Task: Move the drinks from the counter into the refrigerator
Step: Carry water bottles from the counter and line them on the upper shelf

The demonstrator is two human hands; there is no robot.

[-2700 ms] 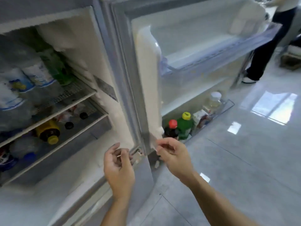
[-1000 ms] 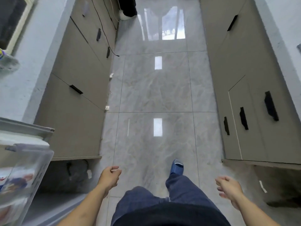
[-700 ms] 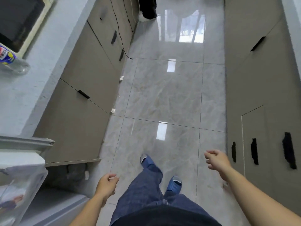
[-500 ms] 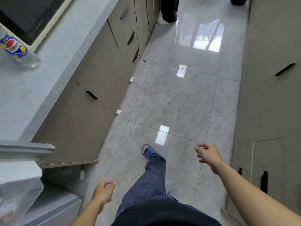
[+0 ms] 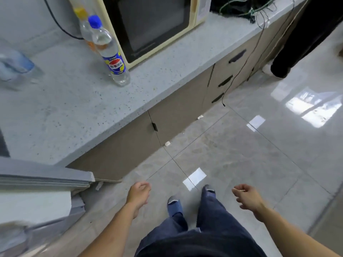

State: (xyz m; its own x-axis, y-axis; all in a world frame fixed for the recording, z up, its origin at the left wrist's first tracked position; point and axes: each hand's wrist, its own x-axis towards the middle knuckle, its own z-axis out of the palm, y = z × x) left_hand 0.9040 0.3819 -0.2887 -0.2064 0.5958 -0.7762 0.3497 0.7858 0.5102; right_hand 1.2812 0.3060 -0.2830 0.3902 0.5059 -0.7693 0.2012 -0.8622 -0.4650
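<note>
Hanging low over the floor (image 5: pixel 241 145), both hands are holding nothing. Left hand (image 5: pixel 138 194) is sitting near the bottom centre-left, its grip loosely curled and relaxed, pinching nothing. Right hand (image 5: pixel 246 198) is sitting to the right at about the same height, its grip also loosely curled with the thumb apart, touching nothing. Between the hands, the person's legs in dark blue trousers (image 5: pixel 204 219) and blue slippers (image 5: pixel 174 204) are standing on the glossy grey tiles.

Further out, the speckled grey counter (image 5: pixel 74 108) is running along the left and far side, well apart from both hands. A clear bottle with a blue cap (image 5: pixel 109 52) and a blue-yellow label is standing upright on the counter, just in front of the near left corner of a cream microwave (image 5: pixel 152 25). Just behind it a second clear bottle with a yellow cap (image 5: pixel 83 25) is standing, partly hidden. At the far left edge another plastic bottle (image 5: pixel 14 65) is showing, too blurred to tell how it is lying.

A grey refrigerator door edge (image 5: pixel 46 180) is showing at near left. Brown cabinet fronts (image 5: pixel 176 112) with black handles are sitting under the counter. Tangled wires (image 5: pixel 250 8) are lying on the far right end of the counter. Another person's dark trouser leg (image 5: pixel 297 43) is standing at far right.
</note>
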